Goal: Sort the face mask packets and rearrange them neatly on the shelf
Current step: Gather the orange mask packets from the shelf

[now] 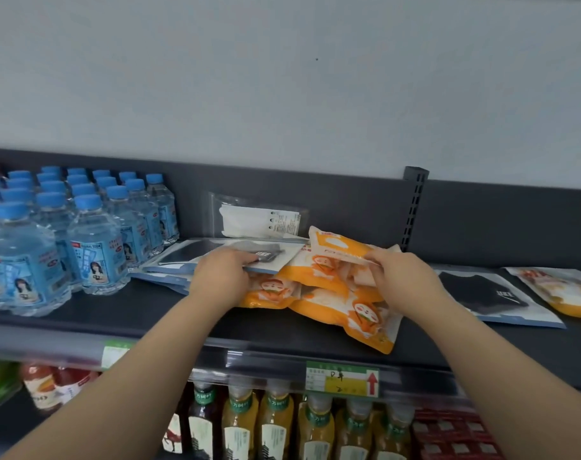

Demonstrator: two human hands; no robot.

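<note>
Dark grey shelf carried the face mask packets, only partly sorted. Water bottles stood at its left. Mid-shelf, a loose orange pile overlapped a blue-edged stack. A black-mask packet and a stray orange packet lay apart at right, and a clear packet leaned behind. The left grip held the top blue-edged packet; the right grip pinched the top orange packet. Most tidying seemingly remained.
</note>
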